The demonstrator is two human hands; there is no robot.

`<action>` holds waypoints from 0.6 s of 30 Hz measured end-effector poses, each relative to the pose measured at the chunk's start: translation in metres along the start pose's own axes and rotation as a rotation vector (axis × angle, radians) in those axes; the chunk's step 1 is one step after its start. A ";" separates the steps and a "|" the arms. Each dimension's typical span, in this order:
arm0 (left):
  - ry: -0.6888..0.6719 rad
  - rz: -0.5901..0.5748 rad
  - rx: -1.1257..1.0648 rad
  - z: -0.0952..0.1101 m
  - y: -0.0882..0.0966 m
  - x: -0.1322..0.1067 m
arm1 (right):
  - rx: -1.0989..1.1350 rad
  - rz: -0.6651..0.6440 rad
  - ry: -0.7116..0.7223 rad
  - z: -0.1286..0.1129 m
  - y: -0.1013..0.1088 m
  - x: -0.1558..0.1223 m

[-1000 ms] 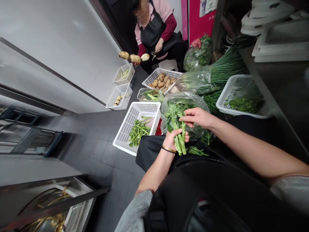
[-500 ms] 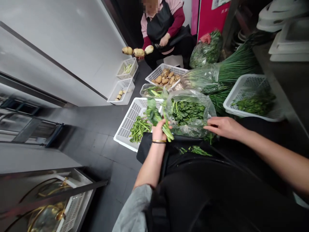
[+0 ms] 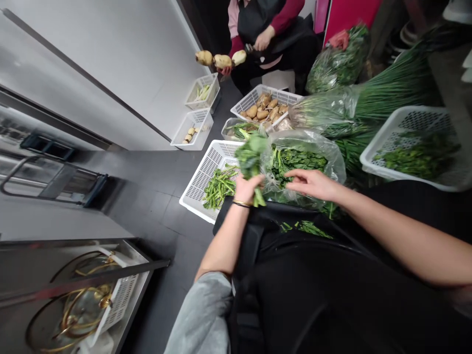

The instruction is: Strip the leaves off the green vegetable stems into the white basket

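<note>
Head view: left hand (image 3: 249, 188) grips green leafy-stalk bunch (image 3: 252, 151), long axis about 12–6 o'clock; dark-green leafy stems (image 3: 300, 161) in clear plastic bag (image 3: 335, 156) lie 11 o'clock from nearer right hand (image 3: 312, 185), loosely uncurled, seemingly empty.

No text, label, brand, number or sign can be read. The red panel (image 3: 350, 19) at the far right shows plain colour where it is in view. No lettering can be made out on the clear plastic bag (image 3: 334, 150) of leafy greens (image 3: 300, 160), the white basket (image 3: 195, 191) to its left or the far person's dark apron (image 3: 258, 22).
</note>
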State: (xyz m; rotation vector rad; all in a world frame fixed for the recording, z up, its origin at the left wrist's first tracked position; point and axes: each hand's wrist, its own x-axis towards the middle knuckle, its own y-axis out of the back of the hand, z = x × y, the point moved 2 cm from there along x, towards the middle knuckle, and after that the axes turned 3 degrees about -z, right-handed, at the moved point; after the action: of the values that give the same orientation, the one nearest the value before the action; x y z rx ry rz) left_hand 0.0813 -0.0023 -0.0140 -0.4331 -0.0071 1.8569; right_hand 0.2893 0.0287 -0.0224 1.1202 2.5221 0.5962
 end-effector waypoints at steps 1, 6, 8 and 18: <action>0.002 -0.081 -0.061 -0.014 -0.023 -0.009 | 0.008 0.035 0.006 -0.005 0.002 0.006; 0.224 -0.308 -0.449 -0.047 -0.079 -0.030 | -0.001 0.076 0.064 -0.007 0.006 0.006; 0.246 -0.324 -0.452 -0.047 -0.079 -0.033 | 0.009 0.092 0.079 -0.004 0.004 -0.004; 0.200 -0.126 -0.289 -0.047 -0.063 -0.037 | 0.951 0.159 -0.156 0.015 0.003 -0.017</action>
State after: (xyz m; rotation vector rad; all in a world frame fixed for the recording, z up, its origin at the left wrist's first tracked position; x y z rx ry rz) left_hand 0.1632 -0.0254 -0.0328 -0.7997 -0.1654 1.6863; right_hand 0.3087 0.0210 -0.0320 1.5645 2.5960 -0.7361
